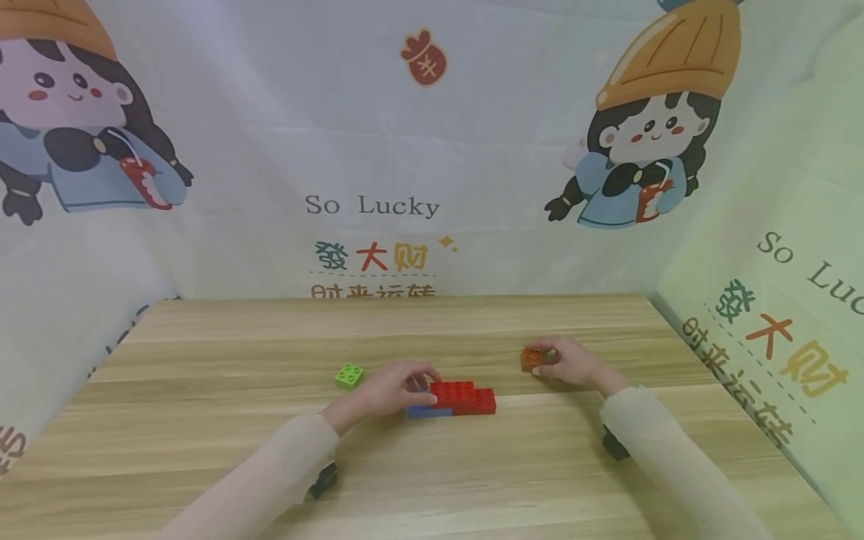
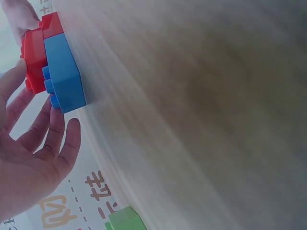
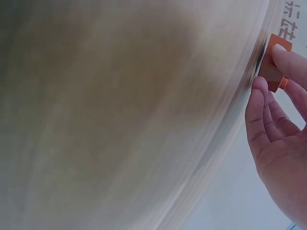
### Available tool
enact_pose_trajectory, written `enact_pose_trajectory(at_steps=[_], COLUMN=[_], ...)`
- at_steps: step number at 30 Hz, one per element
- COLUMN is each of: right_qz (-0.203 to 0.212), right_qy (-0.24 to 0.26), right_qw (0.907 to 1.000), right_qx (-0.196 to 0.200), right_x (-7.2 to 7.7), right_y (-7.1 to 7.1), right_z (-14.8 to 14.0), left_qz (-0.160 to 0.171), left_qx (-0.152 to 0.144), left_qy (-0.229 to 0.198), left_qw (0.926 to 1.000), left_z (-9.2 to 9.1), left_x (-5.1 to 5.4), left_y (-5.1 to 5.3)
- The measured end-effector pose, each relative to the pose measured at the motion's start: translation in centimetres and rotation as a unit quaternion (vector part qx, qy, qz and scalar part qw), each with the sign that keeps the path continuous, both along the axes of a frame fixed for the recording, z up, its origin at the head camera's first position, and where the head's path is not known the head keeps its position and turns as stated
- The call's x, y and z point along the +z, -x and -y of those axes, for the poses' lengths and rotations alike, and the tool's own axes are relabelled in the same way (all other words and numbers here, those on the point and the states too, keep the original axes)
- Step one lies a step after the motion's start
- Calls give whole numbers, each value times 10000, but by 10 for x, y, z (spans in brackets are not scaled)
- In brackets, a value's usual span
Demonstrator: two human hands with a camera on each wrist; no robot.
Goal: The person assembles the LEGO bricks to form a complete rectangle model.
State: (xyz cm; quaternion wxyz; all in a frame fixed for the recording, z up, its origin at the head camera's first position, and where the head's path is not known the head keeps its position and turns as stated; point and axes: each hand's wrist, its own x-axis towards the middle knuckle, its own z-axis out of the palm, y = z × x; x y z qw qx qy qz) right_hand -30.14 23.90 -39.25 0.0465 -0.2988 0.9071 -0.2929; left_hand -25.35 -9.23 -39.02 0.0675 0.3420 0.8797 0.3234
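Observation:
Red bricks (image 1: 454, 393) and a blue brick (image 1: 430, 412) are joined in one low stepped block on the table. My left hand (image 1: 391, 388) is at the block's left end, with thumb and fingers round the red brick (image 2: 35, 60); in the left wrist view the blue brick (image 2: 65, 72) lies beside it, its studs near the fingertips. Farther right, my right hand (image 1: 572, 361) pinches an orange brick (image 1: 531, 359) at the table surface. The right wrist view shows the thumb on the orange brick (image 3: 275, 62) and the other fingers of the hand (image 3: 283, 148) bent around it.
A light green brick (image 1: 349, 376) with studs up lies to the left of my left hand. The wooden table (image 1: 405, 480) ends at a printed cloth (image 1: 486, 247) behind it, and more cloth hangs along both sides.

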Motion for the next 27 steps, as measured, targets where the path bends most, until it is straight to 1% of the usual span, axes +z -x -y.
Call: enact_pose_trajectory(at_steps=[6,13,18,24,27], right_qz=[-22,-95,-97,75,76], right_qy=[-1,32,117,279,229], right_qw=[10000,9997,9993,9983,9981], right_qx=[-16,228,328,509,562], right_x=[1,1,3,5,6], right_y=[-4,-11,-16,-22,-24], right_z=[1,6,12,18,21], left_qz=[35,1,16,104,81], left_qx=[10,-1,-16,22,33], left_qy=[-18,-11,-48,-55,-40], left_qw=[10000,10000,10000,9999,10000], left_z=[0,0,0,0,0], left_x=[0,-1,0,1,1], left_y=[0,1,1,0,0])
